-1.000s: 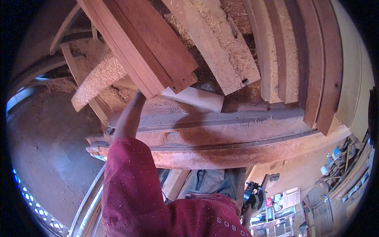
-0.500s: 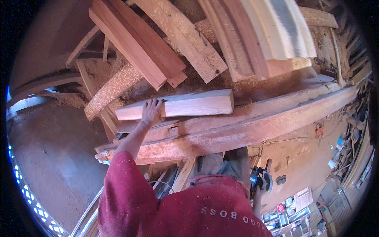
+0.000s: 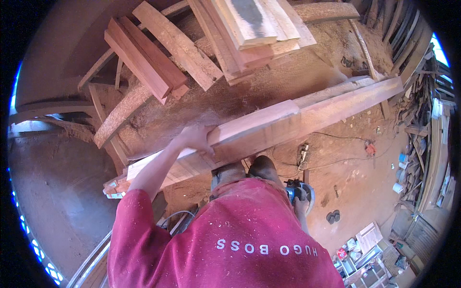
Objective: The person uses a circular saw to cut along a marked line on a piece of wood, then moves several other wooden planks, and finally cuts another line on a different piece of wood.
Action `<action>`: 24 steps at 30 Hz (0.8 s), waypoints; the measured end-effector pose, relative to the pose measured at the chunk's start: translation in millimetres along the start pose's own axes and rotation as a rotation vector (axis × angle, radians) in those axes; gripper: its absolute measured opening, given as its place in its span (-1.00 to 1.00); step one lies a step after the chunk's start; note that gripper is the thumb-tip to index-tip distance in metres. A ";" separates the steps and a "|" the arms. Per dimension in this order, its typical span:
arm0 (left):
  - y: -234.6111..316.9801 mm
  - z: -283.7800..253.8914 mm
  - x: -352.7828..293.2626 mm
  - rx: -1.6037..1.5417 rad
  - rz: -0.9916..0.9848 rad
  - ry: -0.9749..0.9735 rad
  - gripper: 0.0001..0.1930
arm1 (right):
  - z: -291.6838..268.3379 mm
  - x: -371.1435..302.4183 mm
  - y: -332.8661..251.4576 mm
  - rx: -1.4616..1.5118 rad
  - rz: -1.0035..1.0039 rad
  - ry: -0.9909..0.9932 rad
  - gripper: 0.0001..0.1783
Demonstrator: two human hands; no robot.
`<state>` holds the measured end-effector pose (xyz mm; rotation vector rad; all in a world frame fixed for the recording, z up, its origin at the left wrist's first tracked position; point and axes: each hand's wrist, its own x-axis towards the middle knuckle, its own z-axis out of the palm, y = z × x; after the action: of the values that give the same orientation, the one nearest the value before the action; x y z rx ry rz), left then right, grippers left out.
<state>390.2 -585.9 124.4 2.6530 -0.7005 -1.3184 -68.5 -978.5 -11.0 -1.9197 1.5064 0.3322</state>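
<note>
A squared block of pale wood (image 3: 259, 121) lies lengthwise along a long wooden beam (image 3: 353, 102) in front of me. My left hand (image 3: 196, 138) is closed over the block's top edge, left of its middle, with the fingers bent round the near side. Low at my right side, my right hand (image 3: 301, 205) grips a blue handheld power tool (image 3: 291, 193) with a rounded pale guard or disc on its outer side. The tool is partly hidden by my body, and its exact kind cannot be made out.
Reddish planks (image 3: 144, 65) and pale boards (image 3: 257, 21) lie stacked beyond the beam. A dark cable (image 3: 341, 137) crosses the dusty floor on the right, near another tool (image 3: 303, 152) and a pair of sandals (image 3: 333, 217). Timber offcuts line the right wall.
The wood block has come toward me with my left hand, from the far side of the beam onto it. The power tool stays low at my right side.
</note>
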 end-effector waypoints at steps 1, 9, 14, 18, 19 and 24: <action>-20.8 26.2 24.4 -0.150 0.087 -0.058 0.06 | 0.3 9.8 4.2 -0.029 0.012 -0.031 -0.46; 72.9 105.7 22.9 -0.040 -0.078 0.235 0.52 | -31.8 48.6 30.7 -0.152 -0.032 -0.030 -0.37; 98.1 122.9 25.4 0.138 -0.157 0.429 0.48 | -32.1 81.0 46.7 -0.134 -0.371 0.045 -0.42; 88.2 126.7 16.8 0.097 -0.118 0.413 0.42 | -43.0 83.8 33.2 -0.103 -0.306 0.015 -0.45; 84.2 130.2 11.9 0.096 -0.095 0.426 0.41 | -44.6 84.5 29.9 -0.088 -0.308 0.017 -0.46; 43.8 161.8 -16.7 0.087 -0.133 0.441 0.41 | -63.8 80.1 12.2 0.067 -0.302 0.049 -0.49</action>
<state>240.5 -599.0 48.5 2.9518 -0.5362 -0.6889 -68.2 -1081.6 -13.4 -2.0763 1.2164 0.0986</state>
